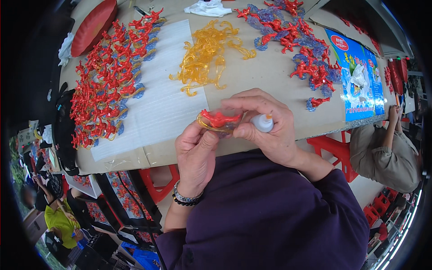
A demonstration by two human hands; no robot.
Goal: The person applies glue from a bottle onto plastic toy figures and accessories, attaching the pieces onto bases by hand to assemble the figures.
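Note:
My left hand (196,147) pinches a small red figurine (219,119) between thumb and fingers. A golden strip curves along the figurine's side, and its translucent purplish base shows in part below. My right hand (276,126) is closed around a small white squeeze bottle (262,123) with an orange tip. Its thumb and forefinger also reach the figurine's right end, slightly blurred. Beyond my hands, a loose heap of translucent yellow curved pieces (204,54) lies on the table (245,83).
Rows of red figurines (108,90) with golden strips cover the table's left. More red pieces on purplish bases (310,67) lie at right, beside a blue printed sheet (360,81). A red tray (94,27) sits far left. Red stools (333,146) and another person (382,153) are nearby.

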